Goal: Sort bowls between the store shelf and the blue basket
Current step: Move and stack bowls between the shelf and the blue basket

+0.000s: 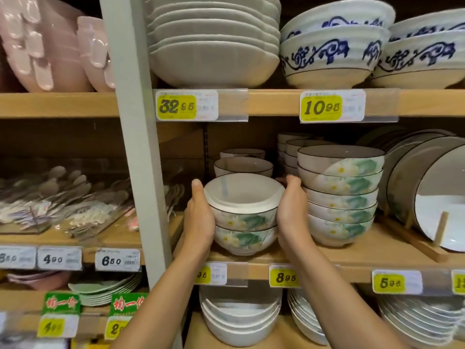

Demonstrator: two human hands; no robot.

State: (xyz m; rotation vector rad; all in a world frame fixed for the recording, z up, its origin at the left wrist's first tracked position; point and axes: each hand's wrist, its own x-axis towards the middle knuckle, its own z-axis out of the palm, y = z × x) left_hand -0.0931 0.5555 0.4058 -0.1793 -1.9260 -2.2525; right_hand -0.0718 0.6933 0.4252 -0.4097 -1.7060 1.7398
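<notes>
two bare forearms reach in from the near edge. below them, on the bottom shelf, sit nested white bowls (239, 321). a yellow price tag (284, 277) reading 8 95 sits on the front lip of the middle shelf (364, 255).

at that shelf's near edge the left hand (198, 220) and the right hand (293, 212) clasp a small stack of bowls (242, 222) from either side. the palms lie flat against its walls, the left thumb points up beside the top rim, and the fingers wrap round the far side out of sight. two painted sides with green leaves and pale flowers show, one above the other. the top of the stack is plain white inside. i cannot tell whether the bottom bowl rests on the wood or hangs just above it.

just right of the right hand stands a taller stack (342, 197) of the same pattern. behind the held stack are two more dark-rimmed bowls (242, 165). further right, plates (432, 197) lean on edge in a wooden rack.

on the top shelf are white dishes (214, 46) and blue-scrolled bowls (334, 54). a grey post (141, 147) stands at the left.
</notes>
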